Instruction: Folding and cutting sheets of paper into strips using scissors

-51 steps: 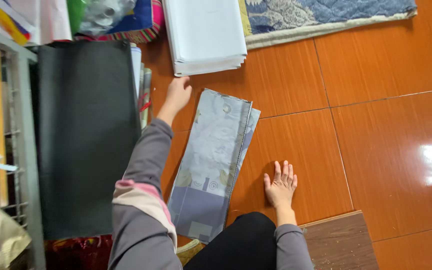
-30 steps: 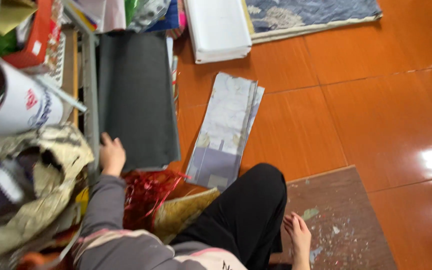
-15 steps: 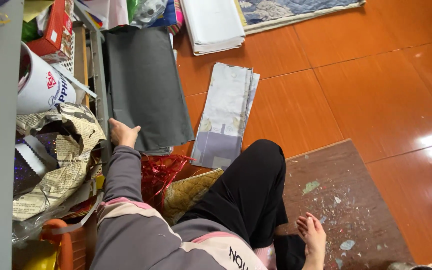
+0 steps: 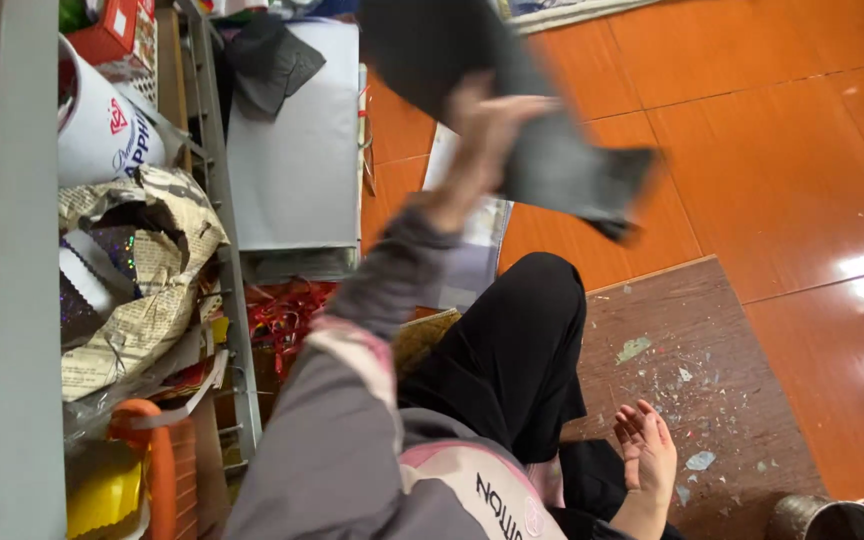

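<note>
Dark grey sheet [image 4: 552,150] is up in the air, gripped by the left hand [image 4: 482,130]. Right hand [image 4: 645,450] rests open & empty. Lifting step; next needs a steady put-down.

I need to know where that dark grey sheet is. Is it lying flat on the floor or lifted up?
Lifted: the left hand holds the dark grey sheet in the air, motion-blurred, above the orange tiled floor.
</note>
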